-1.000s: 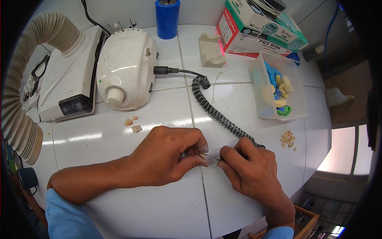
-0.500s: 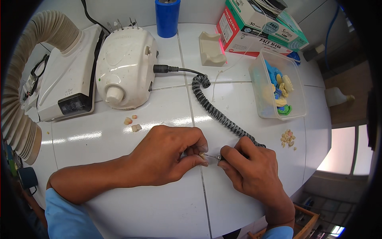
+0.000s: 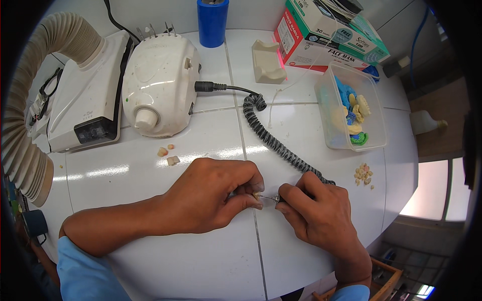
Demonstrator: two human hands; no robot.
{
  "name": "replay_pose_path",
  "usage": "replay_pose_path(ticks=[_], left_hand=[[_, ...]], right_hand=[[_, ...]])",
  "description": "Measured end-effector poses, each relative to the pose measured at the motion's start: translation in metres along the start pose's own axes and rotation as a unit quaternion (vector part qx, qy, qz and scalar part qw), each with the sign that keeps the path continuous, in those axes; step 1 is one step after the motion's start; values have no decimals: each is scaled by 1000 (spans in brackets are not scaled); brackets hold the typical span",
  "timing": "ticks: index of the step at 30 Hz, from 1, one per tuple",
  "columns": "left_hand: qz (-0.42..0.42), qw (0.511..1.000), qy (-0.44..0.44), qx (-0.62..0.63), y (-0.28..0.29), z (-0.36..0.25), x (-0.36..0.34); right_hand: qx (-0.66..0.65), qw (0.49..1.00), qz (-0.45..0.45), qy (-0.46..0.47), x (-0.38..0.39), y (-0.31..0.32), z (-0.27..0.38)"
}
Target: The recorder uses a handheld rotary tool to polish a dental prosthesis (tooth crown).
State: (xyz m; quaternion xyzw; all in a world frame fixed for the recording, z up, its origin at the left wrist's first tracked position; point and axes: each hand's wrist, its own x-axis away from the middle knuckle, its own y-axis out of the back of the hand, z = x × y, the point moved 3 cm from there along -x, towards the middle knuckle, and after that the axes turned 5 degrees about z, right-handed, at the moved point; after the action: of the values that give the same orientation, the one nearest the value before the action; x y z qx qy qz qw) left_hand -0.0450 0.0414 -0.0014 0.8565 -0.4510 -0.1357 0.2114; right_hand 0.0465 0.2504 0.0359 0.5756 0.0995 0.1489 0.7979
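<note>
My left hand (image 3: 213,195) is closed, its thumb and fingertips pinching a small cream, tooth-like piece (image 3: 256,195) over the white tiled tabletop. Most of that piece is hidden by the fingers. From the other side my right hand (image 3: 321,213) grips a rotary handpiece (image 3: 276,198) like a pen. Its thin metal bur (image 3: 266,196) reaches to the piece and seems to touch it. The hand covers most of the handpiece's body. A coiled grey-black cord (image 3: 281,149) runs from behind my right hand to a white control unit (image 3: 158,88).
Three cream bits (image 3: 172,160) lie beyond my left forearm. At right is a pile of small tooth-like pieces (image 3: 363,173), below a clear tub (image 3: 329,128) of coloured pieces. Farther back are a beige cradle (image 3: 268,62), boxes (image 3: 319,47), a blue cylinder (image 3: 212,25) and a ribbed hose (image 3: 20,100).
</note>
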Motion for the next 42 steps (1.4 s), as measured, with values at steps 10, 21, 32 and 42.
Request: replay_pose_path(ticks=[10, 21, 32, 42], left_hand=[[8, 1000, 3, 0, 0, 0, 0], [9, 1000, -8, -2, 0, 0, -1], [15, 1000, -3, -8, 1, -1, 0], [11, 1000, -5, -6, 1, -2, -1]], right_hand=[[-2, 1000, 5, 6, 1, 2, -1], [-23, 999, 22, -16, 1, 4, 0], [1, 1000, 15, -5, 1, 1, -2], [-19, 1000, 13, -18, 1, 3, 1]])
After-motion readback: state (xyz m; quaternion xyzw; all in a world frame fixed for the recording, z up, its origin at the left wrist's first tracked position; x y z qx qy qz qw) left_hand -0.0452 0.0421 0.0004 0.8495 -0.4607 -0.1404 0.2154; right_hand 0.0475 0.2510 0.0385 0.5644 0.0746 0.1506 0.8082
